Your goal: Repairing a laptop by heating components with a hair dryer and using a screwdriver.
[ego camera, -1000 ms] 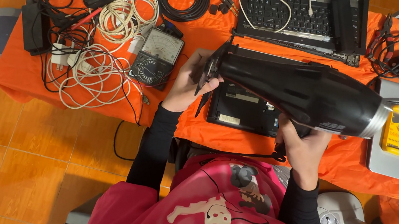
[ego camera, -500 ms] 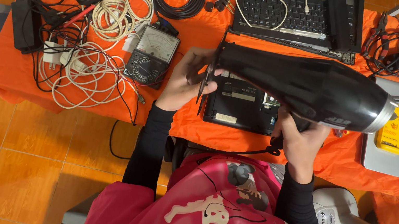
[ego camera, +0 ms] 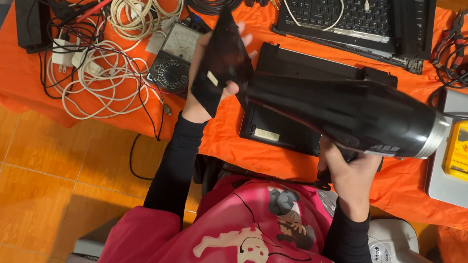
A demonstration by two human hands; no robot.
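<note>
A: Status of the hands?
B: Right hand [ego camera: 351, 174] grips the glossy black hair dryer [ego camera: 348, 114] from below. Left hand [ego camera: 208, 78] clasps its flat black plastic nozzle [ego camera: 224, 62].
A: Change?
B: Nozzle now tilted broadside, beside the grey analogue multimeter [ego camera: 176, 58].

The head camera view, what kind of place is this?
Probably a home electronics repair bench: an orange-covered table holds an analog multimeter, coiled cables and an opened laptop, while the right hand grips a black hair dryer.
</note>
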